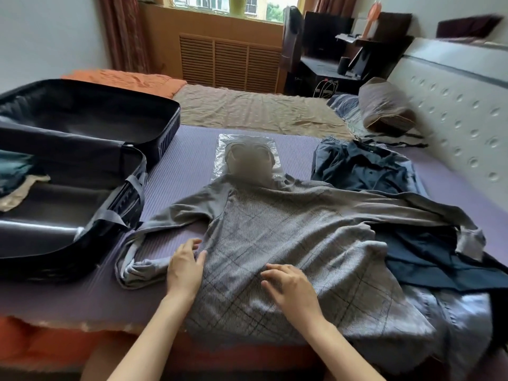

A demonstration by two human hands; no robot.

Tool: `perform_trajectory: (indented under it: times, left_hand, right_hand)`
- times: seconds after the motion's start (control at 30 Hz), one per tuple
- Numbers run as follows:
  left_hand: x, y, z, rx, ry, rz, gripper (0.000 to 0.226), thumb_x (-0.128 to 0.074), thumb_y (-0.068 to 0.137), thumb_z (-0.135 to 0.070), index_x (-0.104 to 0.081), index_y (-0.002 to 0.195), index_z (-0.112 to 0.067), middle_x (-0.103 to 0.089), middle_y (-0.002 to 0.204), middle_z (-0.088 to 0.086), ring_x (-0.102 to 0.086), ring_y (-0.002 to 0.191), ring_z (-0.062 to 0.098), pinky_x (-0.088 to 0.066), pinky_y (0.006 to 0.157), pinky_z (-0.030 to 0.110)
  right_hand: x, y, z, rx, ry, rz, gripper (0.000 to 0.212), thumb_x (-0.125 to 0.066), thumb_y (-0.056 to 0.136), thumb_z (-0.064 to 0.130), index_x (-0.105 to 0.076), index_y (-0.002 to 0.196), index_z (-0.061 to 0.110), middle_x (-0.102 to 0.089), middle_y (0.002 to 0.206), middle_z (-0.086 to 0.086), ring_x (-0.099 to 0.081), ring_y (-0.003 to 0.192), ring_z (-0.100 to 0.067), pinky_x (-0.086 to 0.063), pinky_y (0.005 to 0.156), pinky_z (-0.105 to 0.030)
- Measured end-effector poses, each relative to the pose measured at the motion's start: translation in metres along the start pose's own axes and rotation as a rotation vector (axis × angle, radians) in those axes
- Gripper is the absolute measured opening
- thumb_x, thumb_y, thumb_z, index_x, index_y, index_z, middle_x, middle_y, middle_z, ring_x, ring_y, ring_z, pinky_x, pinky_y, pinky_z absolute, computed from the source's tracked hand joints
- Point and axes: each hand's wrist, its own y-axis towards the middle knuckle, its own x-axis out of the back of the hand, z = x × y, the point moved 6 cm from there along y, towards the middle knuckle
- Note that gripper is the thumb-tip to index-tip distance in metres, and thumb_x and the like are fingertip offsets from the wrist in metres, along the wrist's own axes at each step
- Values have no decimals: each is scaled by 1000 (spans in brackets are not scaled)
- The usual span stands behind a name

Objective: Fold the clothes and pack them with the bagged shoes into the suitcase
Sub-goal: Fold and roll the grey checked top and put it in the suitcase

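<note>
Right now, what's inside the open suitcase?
The suitcase holds a teal garment and a beige cloth at its near half's left edge. Far half shows only dark lining. Anything beneath them is covered.

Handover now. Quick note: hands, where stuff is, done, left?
Left hand rests at the left edge of the grey checked garment; right hand lies flat on its middle.
The garment is spread on the bed, unfolded.
Bagged shoes lie beyond its collar; dark blue shirt to their right, unfolded.
Suitcase is open on the left, with some clothes already in its near half.
Left: fold garment and shirt, pack both with the shoes.
</note>
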Motion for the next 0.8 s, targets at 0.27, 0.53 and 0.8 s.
perform_trajectory:
  times: [0.27,0.53,0.8]
  left_hand:
    - [-15,64,-11,112,-45,-22,46,-65,87,-27,-45,122,-6,-67,106,15,-61,99,34,-46,79,39]
    - [-24,98,-14,188,-24,-128,53,-75,78,-28,-47,120,-12,-66,105,16,-62,100,33,-47,75,36]
    - [-3,115,10,78,8,-231,42,-77,74,-12,-53,109,-10,-63,103,11,-58,98,32,-46,79,40]
  right_hand:
    - [-8,111,17,-43,79,147,27,-56,95,31,-63,120,28,-58,130,9,-51,122,-10,-40,104,-27]
    - [-48,207,33,-24,40,294,40,-54,96,25,-53,135,30,-46,145,8,-43,132,-14,-37,106,-31]
    - [-80,213,32,141,2,378,43,-53,96,26,-48,139,23,-35,152,4,-27,142,-14,-20,117,-29]
